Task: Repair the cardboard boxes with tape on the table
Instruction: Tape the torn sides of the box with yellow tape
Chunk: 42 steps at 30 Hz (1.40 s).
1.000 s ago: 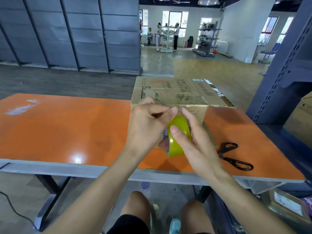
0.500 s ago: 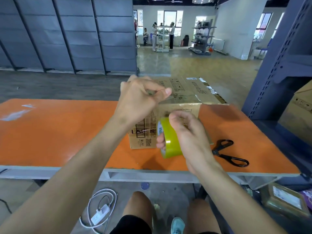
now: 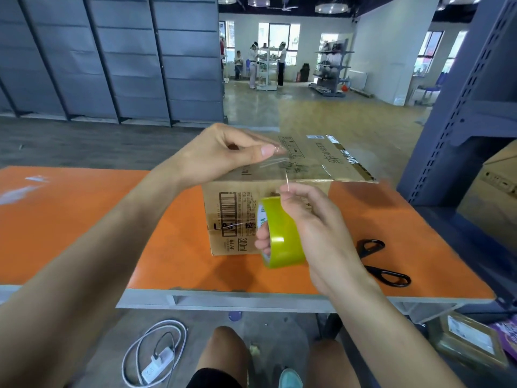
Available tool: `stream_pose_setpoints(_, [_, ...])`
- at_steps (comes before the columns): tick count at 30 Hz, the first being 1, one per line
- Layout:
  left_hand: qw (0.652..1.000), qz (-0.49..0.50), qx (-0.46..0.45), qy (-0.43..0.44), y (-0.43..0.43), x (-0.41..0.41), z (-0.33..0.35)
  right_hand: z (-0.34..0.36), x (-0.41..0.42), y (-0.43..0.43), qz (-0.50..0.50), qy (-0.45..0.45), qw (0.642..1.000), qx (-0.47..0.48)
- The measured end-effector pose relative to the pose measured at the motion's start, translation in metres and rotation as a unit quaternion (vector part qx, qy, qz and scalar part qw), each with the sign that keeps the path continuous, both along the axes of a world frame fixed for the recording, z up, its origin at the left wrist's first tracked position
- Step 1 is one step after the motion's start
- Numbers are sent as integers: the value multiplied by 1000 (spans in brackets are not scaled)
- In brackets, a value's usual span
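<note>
Left hand pinched the free tape end above the box on the table; right hand gripped the roll. Thin, sticky film, probably wrinkling easily; best held by its edge.

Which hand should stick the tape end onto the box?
Left, probably. The left hand pinches the tape end just above the cardboard box; the right hand is busy holding the tape roll.

The tabletop is glossy, smooth orange. The box is matt brown cardboard. The tape roll is shiny yellow-green plastic film. The scissors have glossy black plastic handles.
</note>
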<state>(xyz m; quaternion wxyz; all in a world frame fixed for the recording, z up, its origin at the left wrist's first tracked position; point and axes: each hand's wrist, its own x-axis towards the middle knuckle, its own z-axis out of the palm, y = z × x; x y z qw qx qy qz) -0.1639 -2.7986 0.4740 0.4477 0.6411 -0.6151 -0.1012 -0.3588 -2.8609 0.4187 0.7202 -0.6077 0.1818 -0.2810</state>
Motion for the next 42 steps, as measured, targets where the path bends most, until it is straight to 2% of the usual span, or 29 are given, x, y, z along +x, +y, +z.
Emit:
stream_pose_setpoints(2, [998, 17, -5, -57, 3, 4, 4, 3, -3, 0, 2, -5, 1000, -2])
stream_pose_setpoints(3, [993, 32, -15, -115, 4, 6, 4, 4, -4, -1, 0, -6, 1000, -1])
stream_pose_setpoints(5, [966, 62, -44, -245, 4, 11, 4, 6, -4, -3, -6, -5, 1000, -3])
stream_pose_setpoints(6, [955, 66, -61, -284, 3, 13, 4, 7, -3, -4, -9, -3, 1000, -6])
stream_pose_setpoints(10, [944, 70, -95, -308, -1, 19, -2, 10, -2, -7, -13, -1, 1000, -11])
stream_pose_setpoints(14, [902, 117, -126, -396, 1, 29, -4, 12, -9, -12, -24, 4, 999, -46])
stream_pose_setpoints(16, [906, 162, -128, -369, 4, 30, -2, 13, -13, -13, -26, 7, 998, -56])
stream_pose_setpoints(17, [923, 171, -112, -325, 5, 25, -2, 12, -14, -12, -27, 8, 998, -58])
stream_pose_setpoints(19, [973, 162, -22, -165, 7, 6, 1, 11, -14, -12, -30, 8, 998, -56])
stream_pose_setpoints(20, [985, 150, 29, -85, 7, -3, 1, 11, -12, -11, -31, 9, 998, -55])
stream_pose_setpoints(21, [989, 130, 64, -41, 7, -10, 3, 10, -11, -11, -32, 11, 998, -53])
stream_pose_setpoints(24, [993, 84, 71, -54, 4, -16, 7, 9, -8, -11, -35, 15, 998, -50])
stream_pose_setpoints(28, [996, 64, 48, -25, -3, -16, 11, 4, -6, -11, -39, 21, 998, -49])
stream_pose_setpoints(42, [994, 87, 32, -50, -24, -12, 6, -3, 2, -3, -8, 1, 1000, 1])
